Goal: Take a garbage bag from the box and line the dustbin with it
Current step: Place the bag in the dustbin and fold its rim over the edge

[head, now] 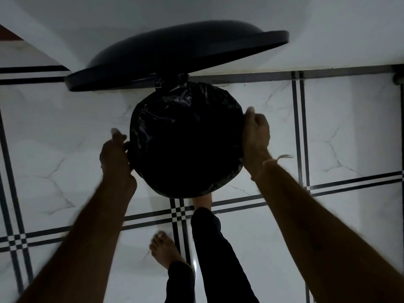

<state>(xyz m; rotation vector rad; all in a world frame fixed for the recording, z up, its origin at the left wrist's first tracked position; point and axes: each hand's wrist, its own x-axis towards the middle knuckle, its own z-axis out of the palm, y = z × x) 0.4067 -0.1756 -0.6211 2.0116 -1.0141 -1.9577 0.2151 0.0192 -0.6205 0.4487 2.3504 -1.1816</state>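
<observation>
A round dustbin stands on the floor below me, its black lid [177, 53] raised toward the wall. A black garbage bag [185, 136] covers the bin's mouth and is folded over its rim. My left hand [115, 152] grips the bag's edge at the rim's left side. My right hand [255, 136] grips the bag against the rim on the right side, thumb pointing up. The bin's body is hidden under the bag. The box is not in view.
White marble-look floor tiles [341, 132] with black stripe borders surround the bin. A white wall [328, 29] runs behind it. My right foot [203, 202] is tucked at the bin's base, the left foot [164, 248] stands behind it.
</observation>
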